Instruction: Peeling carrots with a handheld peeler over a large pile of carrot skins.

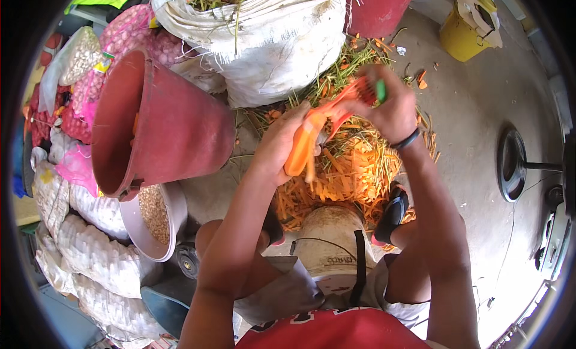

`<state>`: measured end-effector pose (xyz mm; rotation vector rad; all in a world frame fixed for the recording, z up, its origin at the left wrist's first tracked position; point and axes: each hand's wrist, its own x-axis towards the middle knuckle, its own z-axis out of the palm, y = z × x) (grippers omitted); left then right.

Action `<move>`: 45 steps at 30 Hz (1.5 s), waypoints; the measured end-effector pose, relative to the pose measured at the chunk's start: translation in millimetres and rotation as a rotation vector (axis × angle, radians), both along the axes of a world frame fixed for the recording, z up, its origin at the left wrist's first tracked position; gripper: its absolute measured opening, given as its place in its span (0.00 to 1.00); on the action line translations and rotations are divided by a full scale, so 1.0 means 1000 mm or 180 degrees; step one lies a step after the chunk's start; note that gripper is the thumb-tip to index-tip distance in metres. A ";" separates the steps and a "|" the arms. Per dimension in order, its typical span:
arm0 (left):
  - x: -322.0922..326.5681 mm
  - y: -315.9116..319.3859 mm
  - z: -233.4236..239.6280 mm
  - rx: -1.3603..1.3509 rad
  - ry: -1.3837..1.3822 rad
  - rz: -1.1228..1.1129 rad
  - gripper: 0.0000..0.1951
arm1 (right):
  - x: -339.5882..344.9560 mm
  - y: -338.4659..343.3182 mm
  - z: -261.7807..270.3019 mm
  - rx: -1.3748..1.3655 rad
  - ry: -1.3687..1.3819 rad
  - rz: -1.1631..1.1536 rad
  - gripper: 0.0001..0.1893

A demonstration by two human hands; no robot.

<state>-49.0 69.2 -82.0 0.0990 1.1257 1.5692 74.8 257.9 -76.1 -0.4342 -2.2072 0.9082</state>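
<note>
My left hand (279, 142) is closed around a large orange carrot (299, 151), which points down and left. My right hand (391, 106), blurred by motion, grips a peeler (348, 97) with red and green parts beyond the carrot's far end. A dangling peel hangs beside the carrot. Below both hands lies a heap of orange carrot peelings (355, 169), mixed with green stalks, on the floor. A dirty white bucket (333, 232) stands between my legs.
A tilted red tub (180, 128) with some orange pieces stands at left, by a basin (175, 214) of pale pieces. A white woven sack (279, 47) of stalks is ahead. Mesh bags (126, 29) and filled sacks (99, 254) line the left. A yellow bucket (463, 38) stands upper right.
</note>
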 end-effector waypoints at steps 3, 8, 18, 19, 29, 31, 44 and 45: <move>0.002 0.005 0.002 0.0034 0.0034 0.0005 0.19 | 0.004 0.017 -0.009 -0.0163 0.0012 -0.0411 0.33; -0.010 0.003 -0.004 0.0072 -0.0114 0.0181 0.18 | -0.004 -0.041 0.002 0.0152 0.0105 0.0727 0.33; -0.010 0.002 0.001 -0.0102 0.0187 0.0121 0.16 | -0.004 -0.001 -0.006 -0.0034 0.0005 -0.0158 0.37; -0.011 0.001 0.001 -0.0158 0.0311 0.0081 0.16 | -0.005 0.000 -0.006 0.0202 0.0090 -0.0112 0.37; -0.010 0.001 0.010 -0.0166 0.0396 -0.0006 0.16 | -0.004 0.015 -0.009 0.0071 -0.0055 -0.0247 0.36; -0.008 0.004 0.007 -0.0065 0.0312 0.0074 0.17 | 0.000 0.039 -0.016 -0.0625 -0.0234 -0.0911 0.36; -0.010 0.004 -0.004 -0.0094 0.0005 0.0095 0.21 | -0.005 0.024 -0.019 -0.0501 -0.0024 -0.0490 0.32; -0.011 0.006 -0.008 -0.0080 -0.0010 0.0085 0.21 | -0.004 0.018 -0.020 -0.0569 0.0087 -0.0328 0.32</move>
